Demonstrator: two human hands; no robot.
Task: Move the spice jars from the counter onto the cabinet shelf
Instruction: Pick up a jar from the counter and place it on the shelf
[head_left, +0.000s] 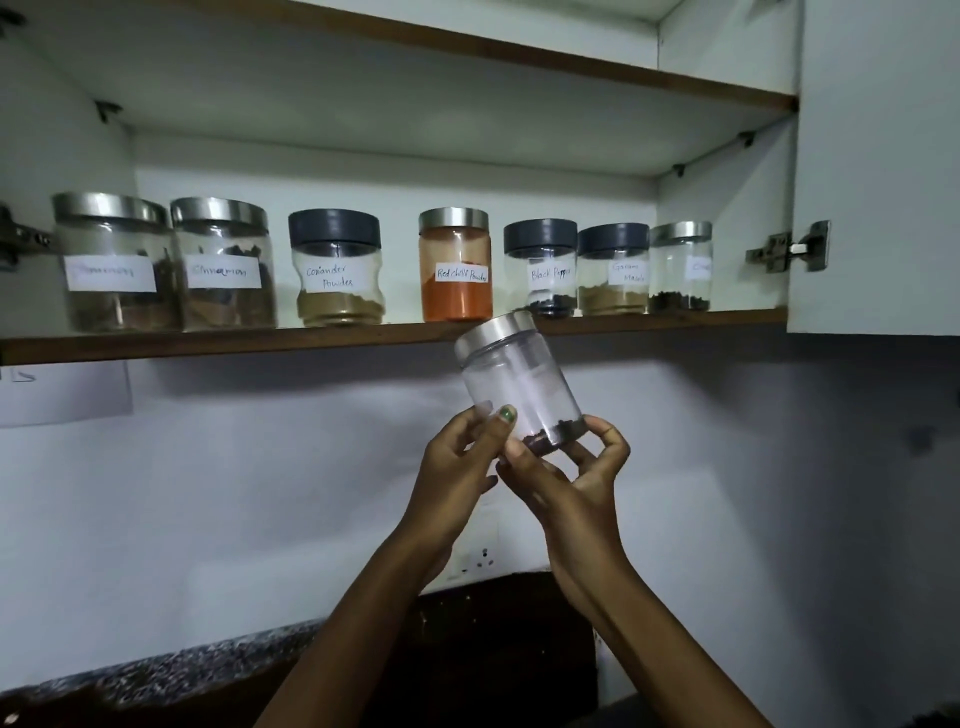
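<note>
I hold a clear jar (514, 379) with a steel lid and a few dark spice pieces at its bottom, tilted to the left, just below the front edge of the cabinet shelf (218, 340). My left hand (460, 467) grips its lower left side, and my right hand (576, 473) cups its base from the right. Several labelled spice jars stand in a row on the shelf, among them coriander powder (337, 270), red chilli powder (456, 265) and black pepper (543, 267).
The open cabinet door (878, 166) hangs at the right with a hinge (789, 252). An upper shelf (467, 47) runs above. A speckled counter edge (156, 670) lies at the lower left. A wall socket (480, 556) sits behind my arms.
</note>
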